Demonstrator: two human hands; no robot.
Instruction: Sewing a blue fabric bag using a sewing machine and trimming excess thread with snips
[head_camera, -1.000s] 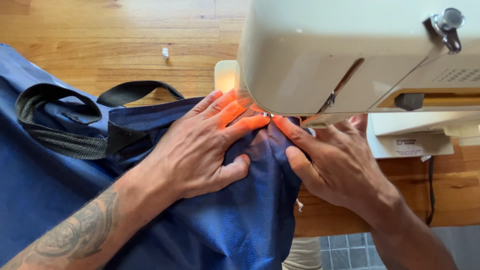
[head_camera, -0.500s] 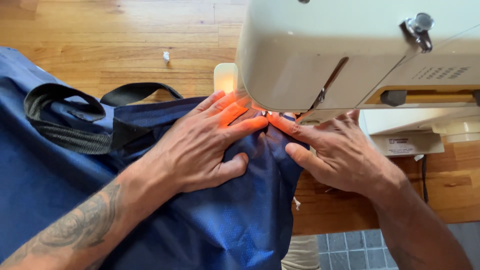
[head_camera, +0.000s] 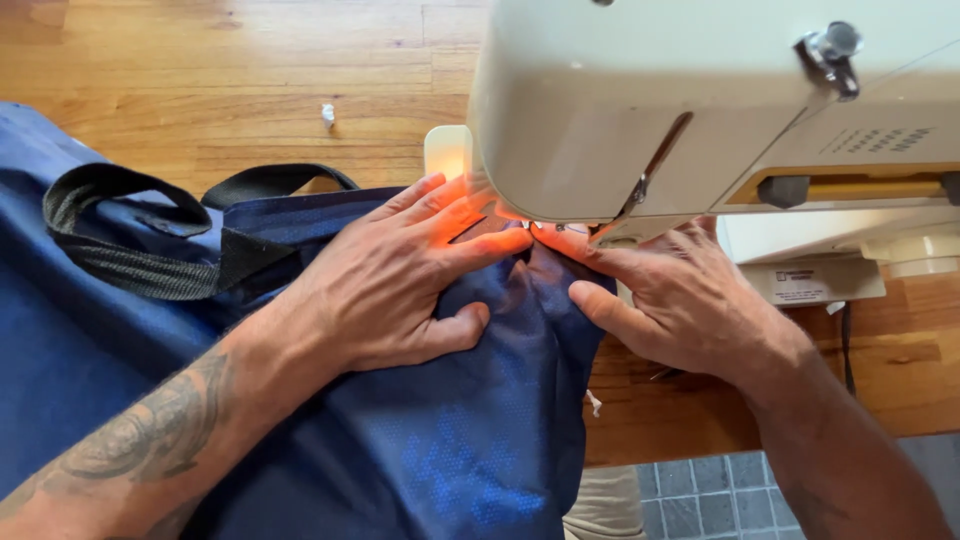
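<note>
1. Left hand (head_camera: 385, 285) lies flat, fingers spread, pressing blue fabric (head_camera: 450, 440) on the worktop (head_camera: 200, 80).
2. Right hand (head_camera: 680, 300) likewise flat on it, beneath the sewing machine (head_camera: 640, 100).
3. Black strap (head_camera: 130, 250) lies left.

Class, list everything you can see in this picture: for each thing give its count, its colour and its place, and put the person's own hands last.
Sewing machine: one, cream, upper right, its head over the fingertips.
Fabric: one piece, dark blue, spread from the left to under the machine.
Webbing straps: two loops, black, on the fabric at left.
Table: one, wooden, under everything.
Floor tiles: grey, bottom right.
Scrap: one, white, on the table, top centre.
Left hand: flat on the fabric.
Right hand: flat on the fabric's edge beside the machine.
</note>
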